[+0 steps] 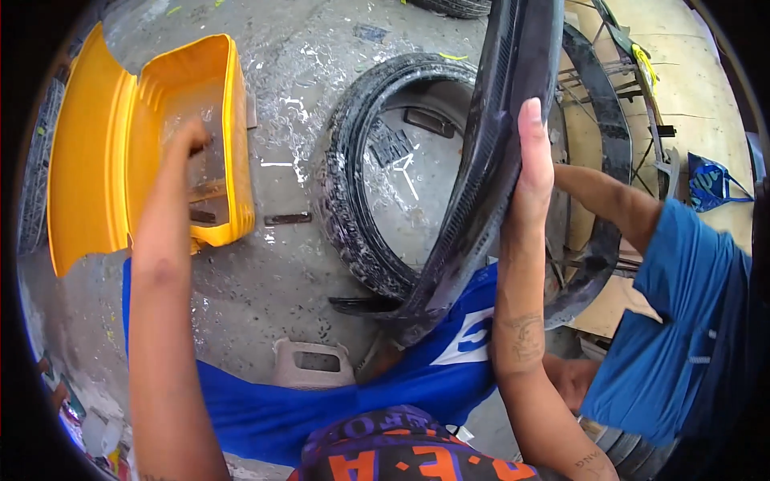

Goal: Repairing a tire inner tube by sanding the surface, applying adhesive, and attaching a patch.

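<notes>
My left hand (191, 138) is over the yellow plastic container (234, 120) on the left, its fingers curled. Whatever those fingers may hold is hidden. Inside the container lie a brown bar (207, 191) and a dark block (202, 216). On the right, my right hand (536, 152) grips a long, curved black tyre (505, 136), seen nearly edge-on and standing in front of me. The thumb lies along its near side; the other fingers are hidden behind it. Beyond this tyre, a wet ring-shaped tyre (346, 216) lies flat on the floor.
At right, a person in a blue shirt (690, 272) reaches an arm (618, 196) toward a large dark ring (597, 112). Pale boards (682, 88) and a blue bag (710, 183) lie beyond. A beige handled container (313, 377) is near my body. White scraps dot the wet grey floor (289, 48).
</notes>
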Tool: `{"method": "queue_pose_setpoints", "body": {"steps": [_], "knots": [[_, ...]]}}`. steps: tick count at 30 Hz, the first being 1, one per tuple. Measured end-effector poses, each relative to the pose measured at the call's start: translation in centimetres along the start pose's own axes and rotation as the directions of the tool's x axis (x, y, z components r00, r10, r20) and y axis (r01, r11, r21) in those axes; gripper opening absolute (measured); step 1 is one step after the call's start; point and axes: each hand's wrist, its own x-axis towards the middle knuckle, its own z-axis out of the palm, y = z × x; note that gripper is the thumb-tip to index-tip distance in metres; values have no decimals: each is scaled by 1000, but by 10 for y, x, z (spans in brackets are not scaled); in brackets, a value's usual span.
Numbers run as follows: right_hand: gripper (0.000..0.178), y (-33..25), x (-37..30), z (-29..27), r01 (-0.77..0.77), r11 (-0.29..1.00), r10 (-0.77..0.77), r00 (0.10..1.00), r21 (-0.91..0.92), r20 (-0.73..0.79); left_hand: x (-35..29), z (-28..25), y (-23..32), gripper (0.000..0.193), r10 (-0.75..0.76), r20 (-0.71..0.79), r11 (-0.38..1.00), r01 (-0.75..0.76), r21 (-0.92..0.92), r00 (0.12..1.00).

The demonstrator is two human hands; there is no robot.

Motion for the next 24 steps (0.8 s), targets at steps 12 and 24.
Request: {"method": "queue_pose_setpoints", "body": {"steps": [12, 24], "knots": [[75, -29, 1, 17, -17, 965, -33, 982, 262, 188, -346, -131, 293, 31, 141, -870, 215, -872, -440, 473], [45, -17, 4, 15, 82, 953, -107, 992, 293, 68, -386, -78, 329, 32, 167, -907, 370, -877, -305, 386]]}}
